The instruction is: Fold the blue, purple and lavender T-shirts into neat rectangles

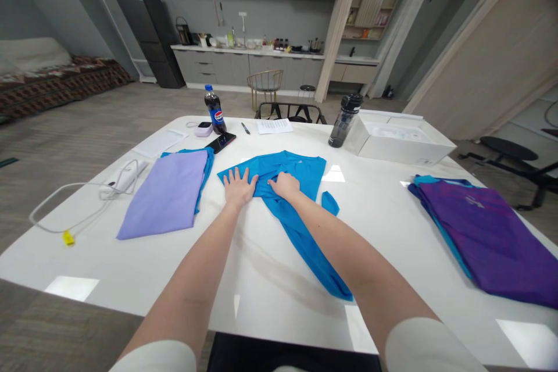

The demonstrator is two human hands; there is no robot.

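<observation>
A blue long-sleeved shirt (305, 171) lies on the white table (270, 273) in front of me, partly folded. One of its sleeves (305, 244) stretches toward the table's near edge, passing beneath my right forearm. A small blue end of cloth shows to the right of that forearm. My left hand (239, 187) lies flat on the shirt's left part with its fingers spread. Close beside it, my right hand (285, 186) is closed, fingers curled, on the middle of the shirt where the fabric bunches up.
Folded lavender and blue clothes (170, 195) lie left, near a white power strip (126, 177) with its cable. Purple folded clothes (492, 232) lie right. At the back stand a cola bottle (215, 110), a phone (221, 143), a dark drink bottle (344, 122) and a white box (401, 139).
</observation>
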